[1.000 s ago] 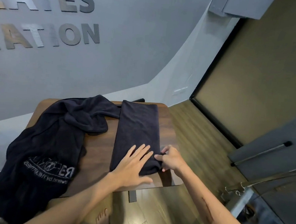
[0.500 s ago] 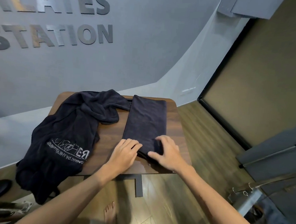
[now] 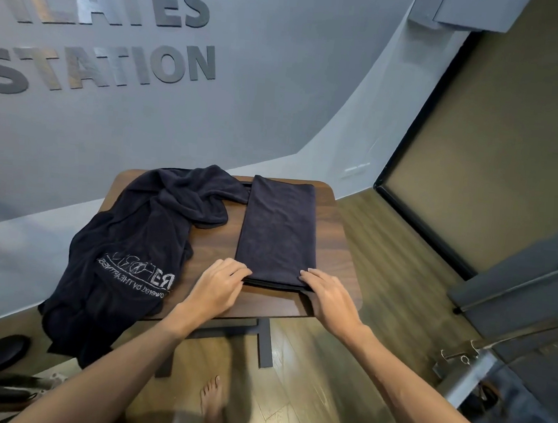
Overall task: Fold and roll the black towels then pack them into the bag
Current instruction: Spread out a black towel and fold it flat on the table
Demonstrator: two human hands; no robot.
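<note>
The folded black towel [image 3: 278, 231] lies flat as a long strip on the right half of the wooden table [image 3: 333, 245], its far end at the table's far edge and its near end between the two hands. The left hand [image 3: 218, 286] curls its fingers over the near left corner of the strip and pinches the stacked layers there; the right hand [image 3: 329, 297] does the same at the near right corner, fingertips on top of the cloth. To the left, touching the strip's far left corner, a loose black towel [image 3: 126, 253] sprawls in a heap and hangs off the table's near left edge; its pale print shows upside down and mirrored, with "powered by" legible and the rest unclear. On the grey wall [image 3: 245, 110] behind, raised letters [image 3: 105, 34] read "PILATES STATION", the first letter cut off. A bare foot [image 3: 213, 401] stands on the wood floor [image 3: 394, 285] below the table, and a dark round disc [image 3: 0, 352] lies at far left.
</note>
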